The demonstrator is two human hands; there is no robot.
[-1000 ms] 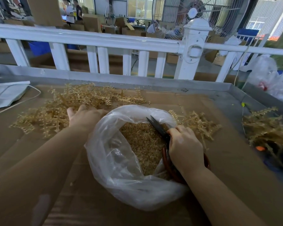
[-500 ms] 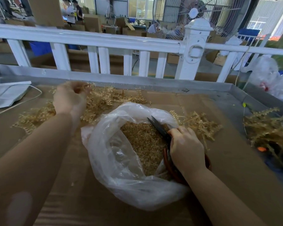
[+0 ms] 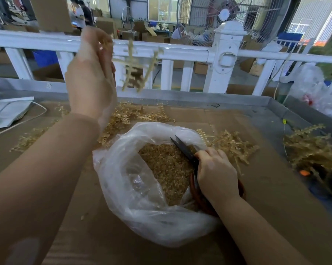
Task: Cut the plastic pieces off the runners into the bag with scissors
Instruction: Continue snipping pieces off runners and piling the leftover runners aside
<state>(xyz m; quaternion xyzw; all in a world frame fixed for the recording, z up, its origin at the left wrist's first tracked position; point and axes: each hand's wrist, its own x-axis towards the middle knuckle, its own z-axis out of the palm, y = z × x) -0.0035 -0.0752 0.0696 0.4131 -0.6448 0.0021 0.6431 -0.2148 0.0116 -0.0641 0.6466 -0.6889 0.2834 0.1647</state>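
1 runner [image 3: 134, 67] pinched in left hand [image 3: 90, 73] fingers, raised

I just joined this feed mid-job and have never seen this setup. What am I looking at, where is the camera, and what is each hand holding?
There is no machine: a person works with bare hands, filmed by one camera worn on the head, looking forward and down. The left hand is raised and holds a golden plastic runner, blurred. The right hand grips black scissors over an open clear bag partly filled with cut pieces. More runners lie in piles on the cardboard-lined table. A white railing stands behind.
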